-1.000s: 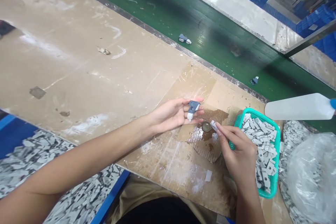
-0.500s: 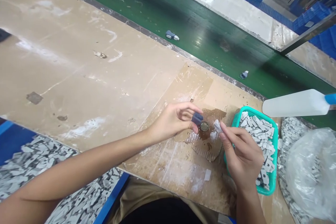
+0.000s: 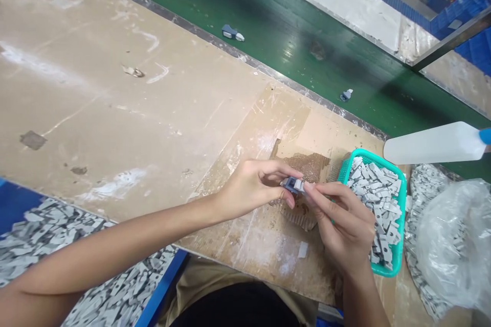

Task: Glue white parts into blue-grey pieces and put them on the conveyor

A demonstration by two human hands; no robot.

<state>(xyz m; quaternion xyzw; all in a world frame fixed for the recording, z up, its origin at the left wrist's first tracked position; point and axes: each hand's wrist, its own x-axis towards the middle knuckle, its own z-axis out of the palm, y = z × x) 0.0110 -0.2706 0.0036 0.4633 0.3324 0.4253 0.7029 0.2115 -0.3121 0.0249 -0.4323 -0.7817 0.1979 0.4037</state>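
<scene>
My left hand (image 3: 255, 186) pinches a small blue-grey plastic part (image 3: 292, 184) over a stained patch of cardboard (image 3: 310, 166) on the workbench. My right hand (image 3: 339, 219) meets it from the right, its fingertips pressing a small white-grey piece (image 3: 303, 187) against the blue part. The two hands touch at the fingertips. A teal basket (image 3: 399, 225) full of several white-grey pieces stands right beside my right hand.
A blue bin (image 3: 23, 204) of grey pieces sits at the lower left. A white squeeze bottle (image 3: 433, 143) lies at the right above a clear plastic bag (image 3: 448, 245) of pieces. Two small assembled parts (image 3: 232, 33) (image 3: 346, 95) lie on the green conveyor belt (image 3: 291, 25) beyond the bench.
My left hand closed on the blue part and drew toward my right hand. The right hand brought its white piece up against that part. The small round cap on the cardboard is now hidden.
</scene>
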